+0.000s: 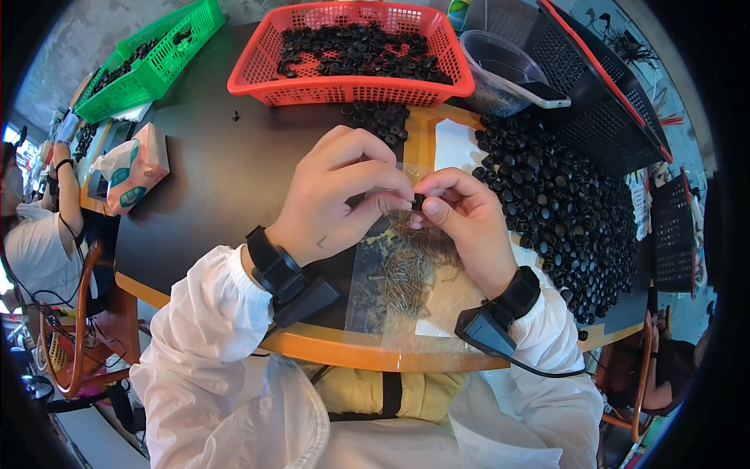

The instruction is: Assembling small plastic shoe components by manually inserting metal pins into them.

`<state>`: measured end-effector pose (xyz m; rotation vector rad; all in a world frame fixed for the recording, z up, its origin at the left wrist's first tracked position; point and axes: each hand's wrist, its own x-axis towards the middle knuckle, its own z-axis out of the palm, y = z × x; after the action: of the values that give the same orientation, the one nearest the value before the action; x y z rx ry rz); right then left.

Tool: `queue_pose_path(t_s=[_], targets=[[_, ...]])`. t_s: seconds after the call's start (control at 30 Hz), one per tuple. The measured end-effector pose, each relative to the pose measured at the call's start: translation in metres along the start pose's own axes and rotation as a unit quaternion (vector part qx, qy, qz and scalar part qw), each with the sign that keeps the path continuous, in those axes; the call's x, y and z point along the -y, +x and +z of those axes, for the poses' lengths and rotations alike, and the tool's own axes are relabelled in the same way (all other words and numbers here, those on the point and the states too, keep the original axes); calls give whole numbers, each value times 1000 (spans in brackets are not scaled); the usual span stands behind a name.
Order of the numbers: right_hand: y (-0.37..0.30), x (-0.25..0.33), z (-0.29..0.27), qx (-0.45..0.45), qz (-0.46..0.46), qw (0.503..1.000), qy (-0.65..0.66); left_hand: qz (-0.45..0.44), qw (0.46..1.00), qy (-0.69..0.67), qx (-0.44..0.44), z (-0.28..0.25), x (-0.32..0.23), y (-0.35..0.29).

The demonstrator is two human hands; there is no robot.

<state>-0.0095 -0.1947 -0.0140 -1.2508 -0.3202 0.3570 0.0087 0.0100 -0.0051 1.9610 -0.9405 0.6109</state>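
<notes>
A person in white sleeves works at a dark round table (pixel 226 180) with an orange rim, both hands raised just above a clear plastic bag (pixel 398 281) of small brass-coloured screws (pixel 402 273). The left hand (pixel 336 195) and the right hand (pixel 461 215) meet fingertip to fingertip around one small black cap (pixel 419 202), pinched between the thumbs and forefingers of both; the remaining fingers of each hand curl loosely inward. The cap sits at the very point where the two hands touch, directly above the screws, and little of it shows past the fingertips.

Each wrist carries a black band with a small black device (pixel 308 297) attached on the near side; a cable runs from the one on the right wrist.

Just to the right of the right-hand fingers spreads a large heap of black caps (pixel 562 203), reaching toward the table's far edge. Beyond the fingertips a smaller cluster of the same caps lies in front of a red basket (pixel 351 86) filled with more. Farther right stand a clear plastic tub (pixel 496 66) and a black basket (pixel 601 102). Well to the left of the left hand lie a tissue pack (pixel 133 168) and a green basket (pixel 152 59), near another person's arm (pixel 69 195) at the table's edge.
</notes>
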Motion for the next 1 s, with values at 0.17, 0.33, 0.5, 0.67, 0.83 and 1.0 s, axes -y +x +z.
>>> queue_pose_path(t_s=[0.17, 0.33, 0.5, 0.67, 0.83, 1.0], targets=[[0, 1, 0, -16, 11, 1000, 16, -7, 1000, 17, -11, 1, 0, 0], [-1, 1, -1, -7, 7, 1000, 21, 9, 1000, 16, -24, -1, -4, 1], [-2, -1, -4, -3, 0, 1000, 23, 74, 996, 43, -8, -3, 3, 3], [1, -7, -11, -25, -31, 996, 75, -83, 984, 155, 14, -11, 13, 5], [5, -6, -6, -49, -55, 994, 82, -114, 945, 293, 87, -16, 30, -5], [6, -10, -10, -30, -63, 996, 59, -142, 952, 256, 88, -12, 37, -9]])
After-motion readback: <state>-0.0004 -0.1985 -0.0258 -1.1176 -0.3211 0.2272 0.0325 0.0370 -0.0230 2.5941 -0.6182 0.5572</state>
